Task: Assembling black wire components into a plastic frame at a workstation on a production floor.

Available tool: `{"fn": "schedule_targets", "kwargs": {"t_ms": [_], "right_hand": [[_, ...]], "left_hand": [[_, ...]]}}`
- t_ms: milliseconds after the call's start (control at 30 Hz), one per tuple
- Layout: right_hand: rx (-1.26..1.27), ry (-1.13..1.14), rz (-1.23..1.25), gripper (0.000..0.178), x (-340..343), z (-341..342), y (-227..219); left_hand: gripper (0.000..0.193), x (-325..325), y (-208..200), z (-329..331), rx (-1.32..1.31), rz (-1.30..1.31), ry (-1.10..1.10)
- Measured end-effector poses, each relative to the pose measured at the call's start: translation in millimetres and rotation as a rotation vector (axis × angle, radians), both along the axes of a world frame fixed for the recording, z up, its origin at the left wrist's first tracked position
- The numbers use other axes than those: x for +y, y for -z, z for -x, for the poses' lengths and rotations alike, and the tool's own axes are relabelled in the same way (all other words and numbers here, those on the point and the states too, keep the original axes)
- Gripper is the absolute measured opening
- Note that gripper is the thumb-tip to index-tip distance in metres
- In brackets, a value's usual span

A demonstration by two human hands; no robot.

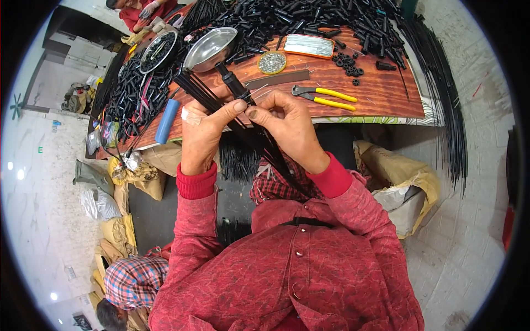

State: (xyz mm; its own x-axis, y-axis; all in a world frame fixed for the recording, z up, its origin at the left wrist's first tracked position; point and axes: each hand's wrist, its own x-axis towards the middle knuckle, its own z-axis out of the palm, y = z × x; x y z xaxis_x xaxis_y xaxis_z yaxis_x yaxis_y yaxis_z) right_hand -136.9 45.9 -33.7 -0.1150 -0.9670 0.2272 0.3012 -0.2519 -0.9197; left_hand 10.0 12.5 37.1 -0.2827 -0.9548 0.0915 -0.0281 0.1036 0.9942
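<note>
My left hand (205, 129) is closed around a bundle of thin black rods (200, 92), which look like umbrella ribs and run down toward my lap. At the top of the bundle, a black plastic tube (234, 84) stands tilted between my hands. My right hand (292, 127) pinches with thumb and forefinger at the tube's lower end, close to my left thumb. What lies inside that pinch is too small to make out. A tape strip covers part of my left hand. Yellow-handled pliers (335, 95) lie on the table to the right.
On the wooden table (386, 96) are heaps of black plastic tubes (298, 22), a metal bowl (212, 49), a dish of small metal bits (271, 63), an orange-rimmed tray of pale wires (309, 46) and a blue cylinder (167, 121). Long black rods (447, 110) hang at right. Other people sit nearby.
</note>
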Motion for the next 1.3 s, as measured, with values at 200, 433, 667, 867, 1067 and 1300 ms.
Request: {"fn": "schedule_targets", "kwargs": {"t_ms": [200, 433, 667, 867, 1067, 1300], "right_hand": [[-0.287, -0.286, -0.202, 0.018, -4.4, 12.9, -1.7], [-0.290, -0.424, -0.244, 0.020, -13.7, 25.5, 8.6], [-0.164, -0.230, -0.139, 0.014, -7.3, 16.2, 4.2], [-0.152, -0.045, -0.065, 0.008, 2.7, 20.3, 1.8], [-0.131, -0.168, -0.055, 0.005, -1.9, 31.5, -1.6], [0.221, 0.150, -0.012, 0.012, -0.7, 21.7, -4.9]], "left_hand": [[0.027, -9.5, 10.9, -8.1, 0.052, -0.012, 0.058], [0.031, -18.6, 7.8, -6.3, 0.070, -0.026, 0.168], [0.028, -29.9, 23.2, 0.2, 0.106, 0.024, 0.116], [0.029, -28.2, 21.3, 8.3, 0.096, 0.030, 0.131], [0.029, -24.5, 20.7, 9.6, 0.059, 0.073, 0.101], [0.028, -18.2, 21.1, 17.4, 0.016, 0.086, 0.031]]}}
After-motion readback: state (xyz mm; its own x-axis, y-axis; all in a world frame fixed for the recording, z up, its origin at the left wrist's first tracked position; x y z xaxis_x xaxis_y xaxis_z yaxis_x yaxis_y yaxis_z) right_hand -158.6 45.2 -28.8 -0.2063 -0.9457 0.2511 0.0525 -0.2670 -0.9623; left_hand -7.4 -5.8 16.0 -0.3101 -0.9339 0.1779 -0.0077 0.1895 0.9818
